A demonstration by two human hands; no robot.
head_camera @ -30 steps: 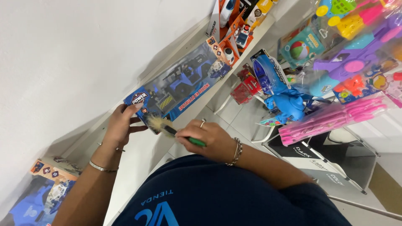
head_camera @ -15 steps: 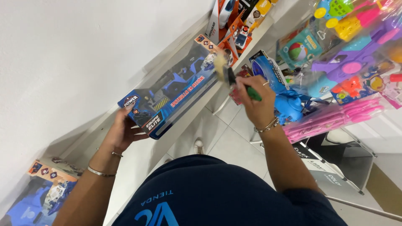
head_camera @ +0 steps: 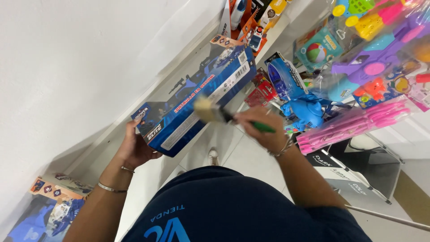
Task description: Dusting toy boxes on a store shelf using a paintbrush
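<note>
My left hand (head_camera: pixel 134 145) grips the near end of a long blue toy box (head_camera: pixel 197 96), tilted up off a white shelf (head_camera: pixel 134 112). A paintbrush (head_camera: pixel 226 116) with a green handle and pale bristles is in my right hand (head_camera: pixel 264 132). Its bristles rest against the lower side of the box near the middle. Both wrists carry bracelets.
More boxed toys (head_camera: pixel 248 22) stand further along the shelf. Bagged colourful plastic toys (head_camera: pixel 376 49) and a pink pack (head_camera: pixel 354 123) hang at the right. Another toy box (head_camera: pixel 49 206) lies at the lower left. White tiled floor (head_camera: pixel 242 157) shows below.
My left hand has lifted and tilted the blue box. My right hand swung the brush from the box's near end up to its far end, then back to the middle.
</note>
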